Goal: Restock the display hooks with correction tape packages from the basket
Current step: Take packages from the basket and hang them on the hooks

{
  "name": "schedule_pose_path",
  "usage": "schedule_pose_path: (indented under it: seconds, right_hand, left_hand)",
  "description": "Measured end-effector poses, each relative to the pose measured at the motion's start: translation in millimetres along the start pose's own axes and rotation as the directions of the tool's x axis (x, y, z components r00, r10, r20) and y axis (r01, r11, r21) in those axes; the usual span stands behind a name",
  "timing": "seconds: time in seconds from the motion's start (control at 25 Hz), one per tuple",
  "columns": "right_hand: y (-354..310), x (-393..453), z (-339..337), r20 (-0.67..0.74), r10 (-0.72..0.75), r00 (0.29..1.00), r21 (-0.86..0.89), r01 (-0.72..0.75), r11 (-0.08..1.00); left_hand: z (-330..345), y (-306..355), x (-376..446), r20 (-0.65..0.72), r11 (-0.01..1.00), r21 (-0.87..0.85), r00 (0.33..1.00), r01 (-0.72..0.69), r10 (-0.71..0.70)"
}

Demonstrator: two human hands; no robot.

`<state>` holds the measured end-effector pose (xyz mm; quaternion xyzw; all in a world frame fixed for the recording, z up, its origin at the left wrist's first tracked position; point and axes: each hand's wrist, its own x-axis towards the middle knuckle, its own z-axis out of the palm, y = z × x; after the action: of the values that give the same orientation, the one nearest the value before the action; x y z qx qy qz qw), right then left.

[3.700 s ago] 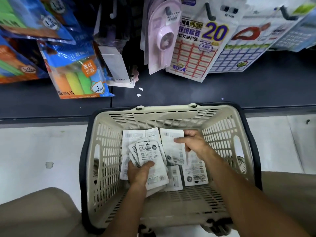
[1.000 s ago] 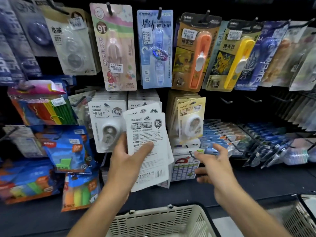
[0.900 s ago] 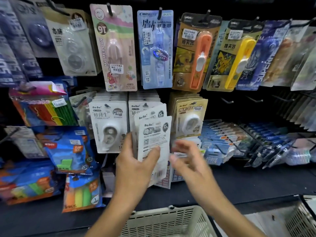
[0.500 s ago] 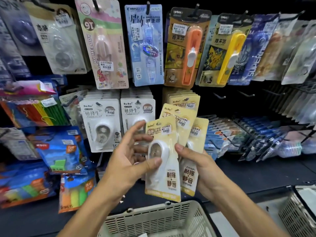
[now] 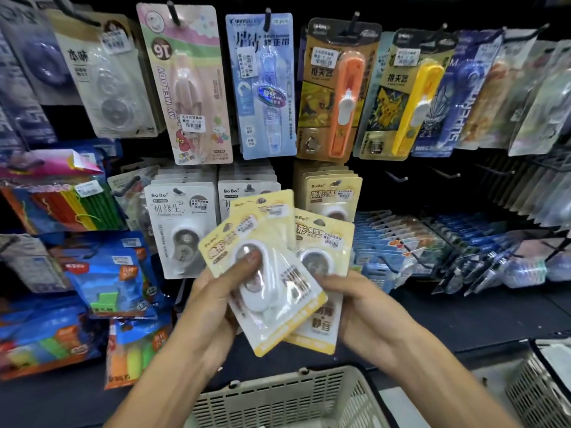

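Note:
I hold a fan of yellow correction tape packages (image 5: 278, 291) face up in front of the display. My left hand (image 5: 213, 301) grips the front package, thumb pressed on its white blister. My right hand (image 5: 361, 307) supports the packages behind from the right. Behind them hang matching yellow packages (image 5: 335, 196) on a hook, with two rows of white BoBo packages (image 5: 180, 230) to their left. The beige basket (image 5: 287, 396) sits below my hands; its inside is out of view.
Taller carded items hang in the upper row: pink (image 5: 188, 88), blue (image 5: 262, 88), orange (image 5: 336, 88) and yellow (image 5: 404, 94). Bare hooks (image 5: 398, 177) stick out to the right of the yellow stack. A second basket (image 5: 547, 384) stands at the lower right. Blue bags (image 5: 108, 273) hang left.
I lifted the packages from the basket up to the display and flipped them from white backs to yellow fronts. In the last half second the front package tilted left and the fan spread wider.

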<state>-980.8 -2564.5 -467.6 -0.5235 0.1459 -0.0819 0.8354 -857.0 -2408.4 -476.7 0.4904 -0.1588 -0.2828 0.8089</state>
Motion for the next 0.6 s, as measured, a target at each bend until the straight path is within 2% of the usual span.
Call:
schedule_pose_path:
  seconds: [0.12, 0.24, 0.32, 0.48, 0.6]
  right_hand:
    - [-4, 2, -2, -0.026, -0.196, 0.980, -0.273, 0.181, 0.945]
    - [-23, 15, -15, -0.201, -0.389, 0.899, -0.389, 0.291, 0.874]
    - [-36, 23, -23, -0.264, -0.435, 0.861, -0.465, 0.281, 0.839]
    - [-39, 25, -30, -0.410, -0.447, 0.795, -0.424, 0.267, 0.865]
    - [-38, 23, -35, -0.482, -0.454, 0.749, -0.482, 0.206, 0.852]
  left_hand:
    - [-5, 9, 2, -0.010, 0.999, -0.001, 0.999, -0.042, 0.042]
    - [-6, 9, 4, -0.025, 0.996, 0.012, 0.996, -0.084, 0.085]
    - [-5, 8, 3, -0.039, 0.992, 0.030, 0.992, -0.121, 0.122]
    - [-5, 7, 0, -0.042, 0.985, 0.091, 0.988, -0.147, 0.151]
    - [-3, 8, 0, -0.029, 0.975, 0.138, 0.983, -0.174, 0.180]
